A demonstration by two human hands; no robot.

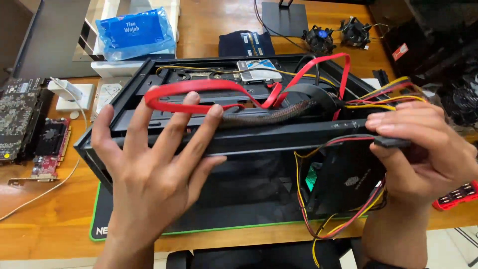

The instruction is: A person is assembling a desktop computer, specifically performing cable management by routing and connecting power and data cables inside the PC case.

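Observation:
A black open computer case [269,137] lies on a black mat with a green edge [102,219]. My left hand [154,164] presses flat against the case's near frame with fingers spread, touching a looped red flat data cable [199,89]. My right hand [423,149] grips a black flat connector [391,142] on a bundle of yellow, red and black power wires [383,97] at the case's right end. Below it sits a black power supply box [343,182] with more wires trailing off the table edge. A braided dark cable [269,115] runs inside the case.
Two red and black circuit cards [30,134] lie at the left by a white charger [69,92]. A blue tissue pack [134,32] rests on a white box at the back. Two cooler fans [338,35] and a monitor stand [284,17] sit behind. A red tool [455,195] lies at right.

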